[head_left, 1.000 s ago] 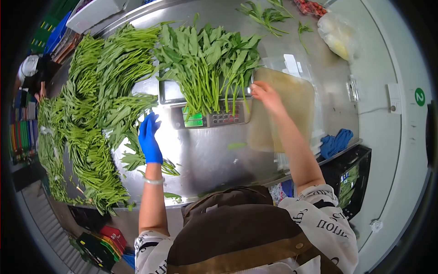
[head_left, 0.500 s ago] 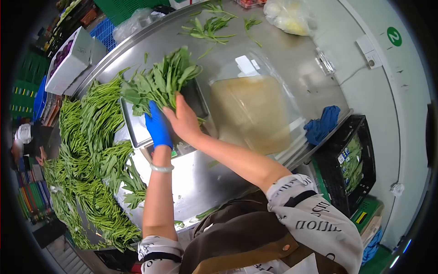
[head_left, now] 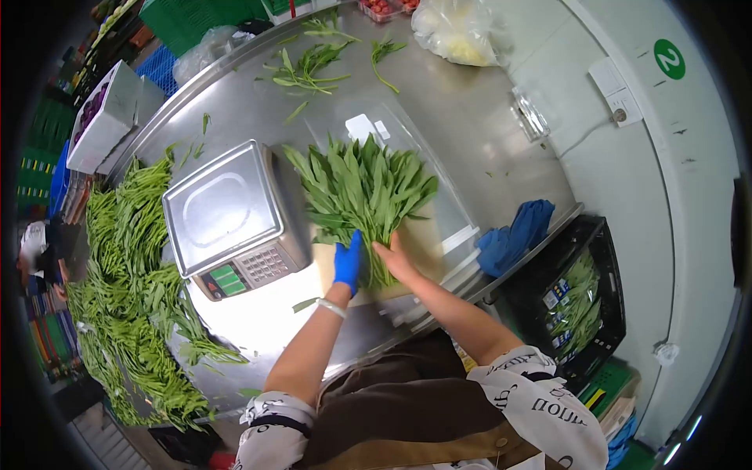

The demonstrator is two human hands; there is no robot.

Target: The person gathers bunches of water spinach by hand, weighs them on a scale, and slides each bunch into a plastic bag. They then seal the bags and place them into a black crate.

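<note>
A bunch of water spinach [head_left: 364, 184] lies with its leaves fanned away from me and its stems toward me, over a tan board [head_left: 424, 235] under clear film. My left hand [head_left: 348, 265], in a blue glove, closes on the left side of the stems. Bare, my right hand [head_left: 398, 260] grips the bunch from the right, its fingers partly hidden. Left of the bunch stands a digital scale [head_left: 223, 205] with a bare steel pan. A big heap of water spinach [head_left: 129, 305] covers the left side of the steel table.
Loose sprigs [head_left: 309, 69] lie at the far side, near a plastic bag [head_left: 456, 33] with pale contents. A blue cloth [head_left: 517, 235] rests on the right edge, beside a black crate [head_left: 576, 301] holding packed greens. A white box [head_left: 113, 117] stands far left.
Both hands have carried the bunch from over the scale rightward onto the tan board. The scale's pan and keypad now show fully, and the leaves are spread out.
</note>
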